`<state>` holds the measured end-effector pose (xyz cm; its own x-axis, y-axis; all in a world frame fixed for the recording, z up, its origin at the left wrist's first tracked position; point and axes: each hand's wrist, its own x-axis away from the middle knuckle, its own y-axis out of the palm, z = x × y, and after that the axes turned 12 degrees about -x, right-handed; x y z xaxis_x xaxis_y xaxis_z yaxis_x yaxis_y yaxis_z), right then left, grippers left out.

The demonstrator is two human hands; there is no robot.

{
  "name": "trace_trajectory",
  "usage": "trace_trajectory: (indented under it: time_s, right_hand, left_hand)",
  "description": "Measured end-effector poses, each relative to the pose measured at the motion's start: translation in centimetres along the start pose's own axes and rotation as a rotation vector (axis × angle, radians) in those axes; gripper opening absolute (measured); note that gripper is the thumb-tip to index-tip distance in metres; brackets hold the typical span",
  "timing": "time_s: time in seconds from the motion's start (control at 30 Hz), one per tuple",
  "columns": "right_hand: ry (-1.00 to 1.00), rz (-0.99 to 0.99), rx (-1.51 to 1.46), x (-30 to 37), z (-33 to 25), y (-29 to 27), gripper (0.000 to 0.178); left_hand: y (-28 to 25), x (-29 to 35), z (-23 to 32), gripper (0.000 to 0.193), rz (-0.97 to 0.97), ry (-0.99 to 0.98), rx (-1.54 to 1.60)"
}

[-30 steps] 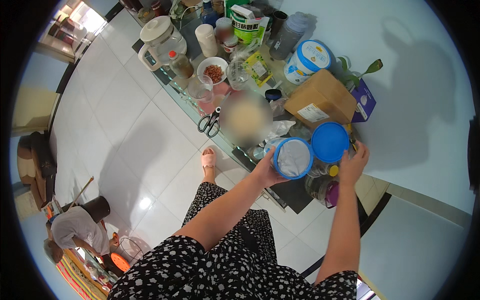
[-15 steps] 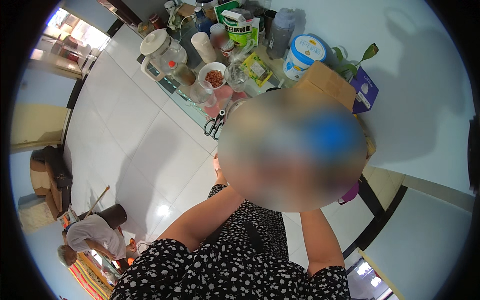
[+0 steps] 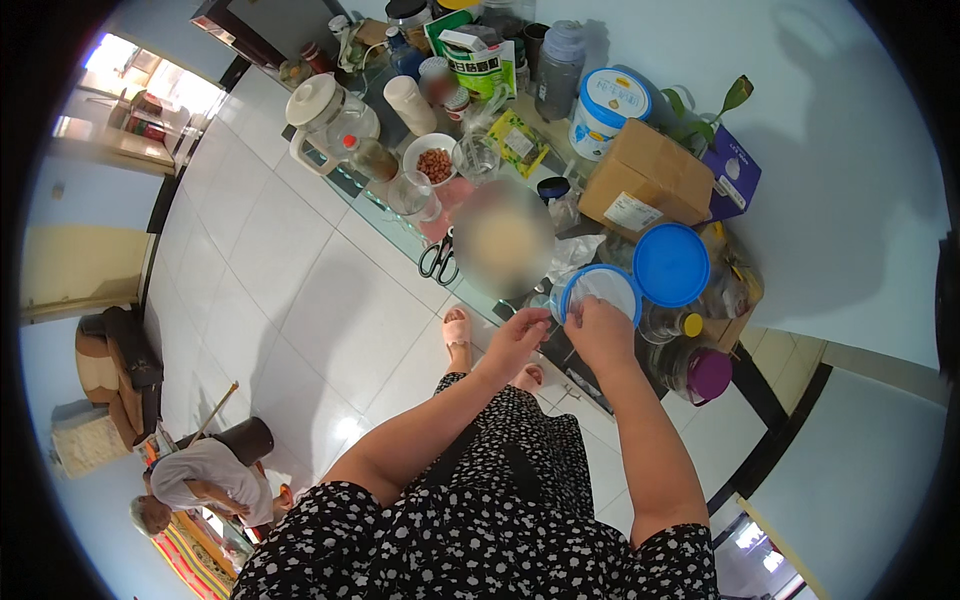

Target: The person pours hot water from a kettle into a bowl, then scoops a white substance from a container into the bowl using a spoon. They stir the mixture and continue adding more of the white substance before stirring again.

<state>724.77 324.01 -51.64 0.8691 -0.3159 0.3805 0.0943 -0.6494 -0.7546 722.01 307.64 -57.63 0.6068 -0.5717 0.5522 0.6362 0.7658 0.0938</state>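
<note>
Blue-rimmed tub [image 3: 620, 284] sits under our right hand [image 3: 603, 334], left hand [image 3: 520, 341] at eight o'clock. Both curl narrow, holding we cannot tell what.

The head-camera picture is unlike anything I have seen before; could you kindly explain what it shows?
No robot works here: you see a person's two bare hands. The camera is worn on that person's head and looks down; its wide fisheye lens bends straight edges.

The right hand is at the opening of a blue-rimmed tub, and the left hand is close beside it. What either holds is too small to tell. A round blue lid shows to the tub's right.

On the table are a cardboard box, a bowl of reddish-brown nuts and a clear pitcher with a pale lid. One round patch is blurred.
</note>
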Motion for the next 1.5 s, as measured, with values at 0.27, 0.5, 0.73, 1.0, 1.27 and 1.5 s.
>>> trace_trajectory:
  time_s: [0.27, 0.5, 0.73, 1.0, 1.27, 1.5]
  right_hand:
    - [-0.283, 0.111, 0.491, 0.9, -1.1, -1.1, 0.012]
    - [-0.302, 0.143, 0.128, 1.3, 2.3, -3.7, 0.015]
    - [-0.323, 0.156, -0.011, 3.2, 2.8, -2.6, 0.03]
    - [-0.459, 0.456, -0.206, 5.5, 5.7, -1.6, 0.038]
    - [-0.267, 0.343, -0.175, 5.1, 8.6, 0.2, 0.074]
    - [-0.128, 0.183, -0.253, 5.6, 9.1, -0.3, 0.089]
  left_hand:
    - [0.9, -0.4, 4.1, 0.016, 0.083, 0.445, -0.584]
    - [1.1, -3.1, 6.1, 0.01, 0.248, 0.86, -1.08]
    - [-0.5, -4.9, 6.9, 0.02, -0.055, 0.946, -1.206]
    - [1.7, -6.4, 10.1, 0.01, -0.085, 1.081, -1.363]
    - [4.3, -8.1, 9.7, 0.02, 0.095, 0.979, -1.198]
    - [1.3, -5.0, 9.3, 0.014, 0.095, 0.8, -1.168]
